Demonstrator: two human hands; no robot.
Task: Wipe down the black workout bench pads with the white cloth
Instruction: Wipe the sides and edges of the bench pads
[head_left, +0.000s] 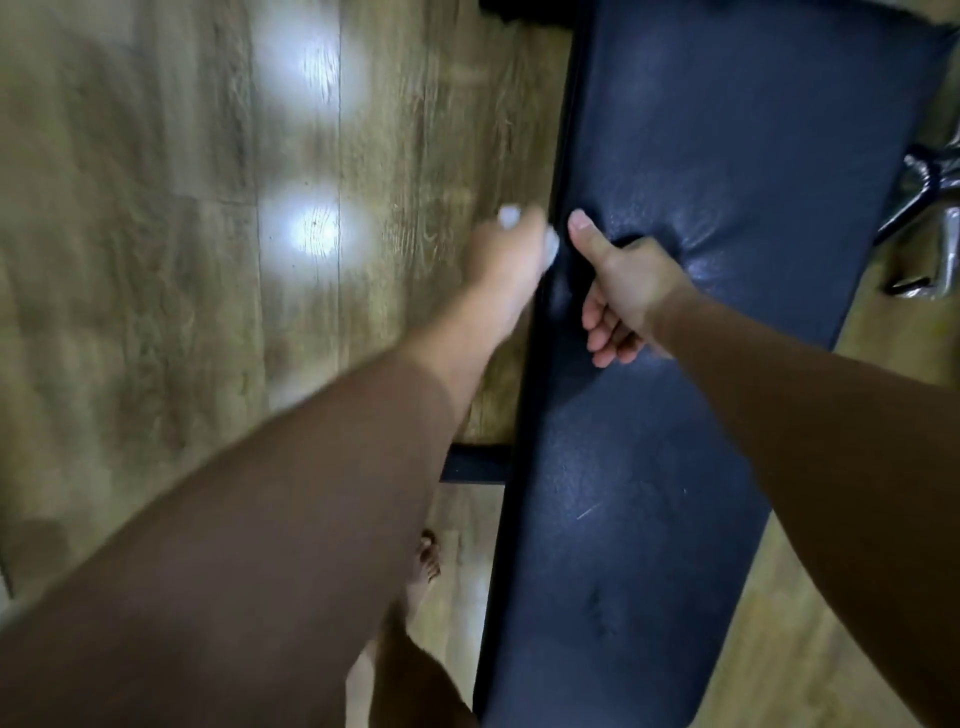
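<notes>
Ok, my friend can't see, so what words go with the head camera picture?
A person's left grip, a bare hand, holds a bunched white cloth at the left edge of a long black bench pad. The right grip presses into the pad, thumb out; wooden floor lies beside it.

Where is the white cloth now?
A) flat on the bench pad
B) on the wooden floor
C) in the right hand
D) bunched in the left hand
D: the white cloth sticks out of the left hand at the edge of the bench pad; the right hand holds nothing.
</notes>
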